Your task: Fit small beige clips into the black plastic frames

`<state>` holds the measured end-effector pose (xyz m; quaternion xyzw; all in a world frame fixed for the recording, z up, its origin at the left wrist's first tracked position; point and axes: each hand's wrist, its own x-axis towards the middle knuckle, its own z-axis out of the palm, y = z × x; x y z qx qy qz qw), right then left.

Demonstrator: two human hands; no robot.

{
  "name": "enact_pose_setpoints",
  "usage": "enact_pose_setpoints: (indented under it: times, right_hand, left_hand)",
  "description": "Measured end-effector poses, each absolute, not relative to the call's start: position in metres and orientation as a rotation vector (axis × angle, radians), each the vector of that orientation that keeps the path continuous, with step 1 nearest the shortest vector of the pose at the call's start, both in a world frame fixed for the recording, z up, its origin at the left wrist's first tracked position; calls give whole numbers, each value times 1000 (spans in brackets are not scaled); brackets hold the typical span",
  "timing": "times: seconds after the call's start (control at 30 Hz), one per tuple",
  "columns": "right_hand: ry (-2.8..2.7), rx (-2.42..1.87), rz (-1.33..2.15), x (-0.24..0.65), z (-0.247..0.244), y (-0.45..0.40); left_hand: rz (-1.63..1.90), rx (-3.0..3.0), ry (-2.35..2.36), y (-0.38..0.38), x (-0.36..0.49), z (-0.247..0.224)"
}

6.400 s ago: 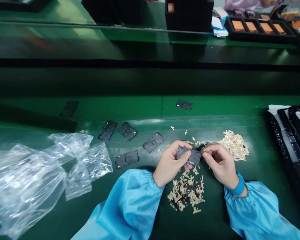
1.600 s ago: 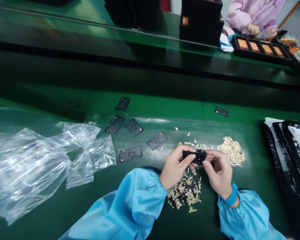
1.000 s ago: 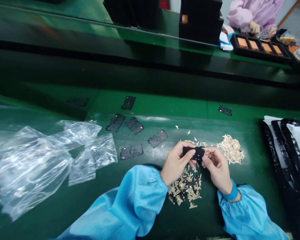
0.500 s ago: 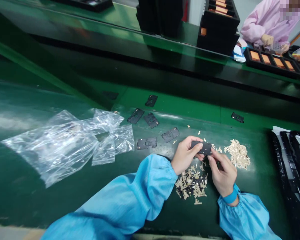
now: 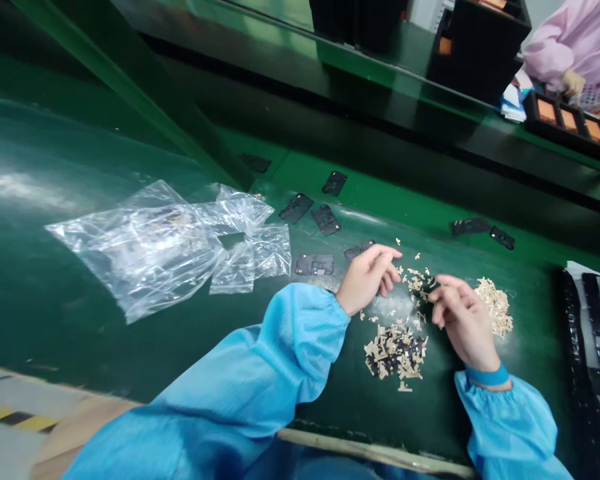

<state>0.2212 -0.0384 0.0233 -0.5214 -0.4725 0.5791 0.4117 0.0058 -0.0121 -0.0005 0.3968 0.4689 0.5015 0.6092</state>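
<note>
My left hand hovers over the green bench with its fingers loosely apart and nothing in them. Across from it, my right hand has bent, parted fingers and holds nothing I can make out. Small pale pieces lie scattered between the hands. Below them is a mixed pile of tan and black small parts; beside my right hand lies a pile of pale small pieces. A flat black plastic part, blurred, is beyond my right hand, next to another black part.
Several black parts lie left of centre, near a clear plastic bag. Black packaging stands at the right edge. Behind a raised shelf with black trays, a person in pink works.
The black plastic part has left both hands and is now farther back on the right. My hands have moved apart, and the view has shifted.
</note>
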Motion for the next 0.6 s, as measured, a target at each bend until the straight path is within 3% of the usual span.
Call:
enact_pose_setpoints:
  times: [0.27, 0.6]
  right_hand:
    - [-2128, -1368, 1139, 213, 18, -59]
    - [-2317, -1423, 923, 194, 13, -74]
  left_hand:
    - [1038, 1077, 1118, -18, 7, 4]
    - [1009, 1118, 1153, -19, 4, 3]
